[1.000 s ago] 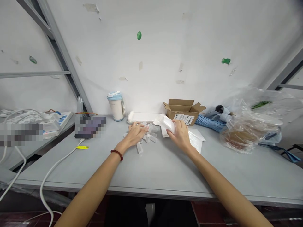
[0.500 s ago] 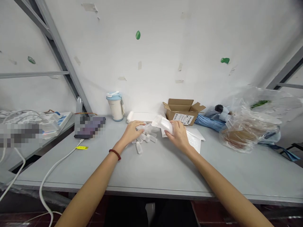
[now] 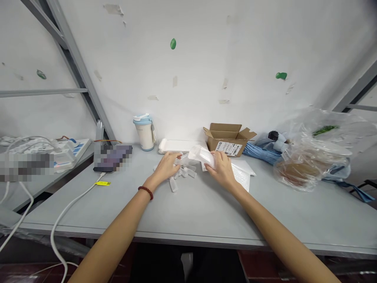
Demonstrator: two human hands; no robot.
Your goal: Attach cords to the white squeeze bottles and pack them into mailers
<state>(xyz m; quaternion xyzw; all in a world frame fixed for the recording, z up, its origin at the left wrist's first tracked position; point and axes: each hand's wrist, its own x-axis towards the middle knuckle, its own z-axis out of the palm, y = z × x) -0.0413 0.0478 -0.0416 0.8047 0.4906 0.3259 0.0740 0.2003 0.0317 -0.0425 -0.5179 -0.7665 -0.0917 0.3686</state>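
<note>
1. Head view, the hands: the left hand [image 3: 166, 167] sits arched, fingers [image 3: 176, 157] curled down over one of the small clear plastic bottles [image 3: 184, 160]. The fingers are closed around it, but I cannot tell whether they are gripping it firmly. The right hand [image 3: 222, 171] has its fingers wrapped around a soft white pouch [image 3: 201, 155], gripping it, and the pouch's free end sticks out toward the left hand, nearly touching the bottle.
2. Head view, beneath the hands: more of the small, smooth, frosted-looking bottles lie in a loose heap [image 3: 184, 173] on the flat grey table [image 3: 200, 214], tipped on their sides at mixed angles. One lies a little apart [image 3: 173, 184], just below the left hand. A dark red bead bracelet [image 3: 145, 192] circles the left wrist.
3. Head view, around them: a glossy white padded envelope [image 3: 243, 175] lies beside the right hand. Behind the hands are a long white tray [image 3: 176, 146] and an open cardboard box [image 3: 228, 137] with a printed label, its flaps up.
4. Head view, further out: a cream and blue lidded tumbler [image 3: 144, 133] stands against the white wall [image 3: 188, 78]. On the right, a crinkled clear plastic bag [image 3: 309, 157] sits beside smooth blue cloth [image 3: 260, 151]. A white cable [image 3: 67, 212] curves over the table's left edge.
</note>
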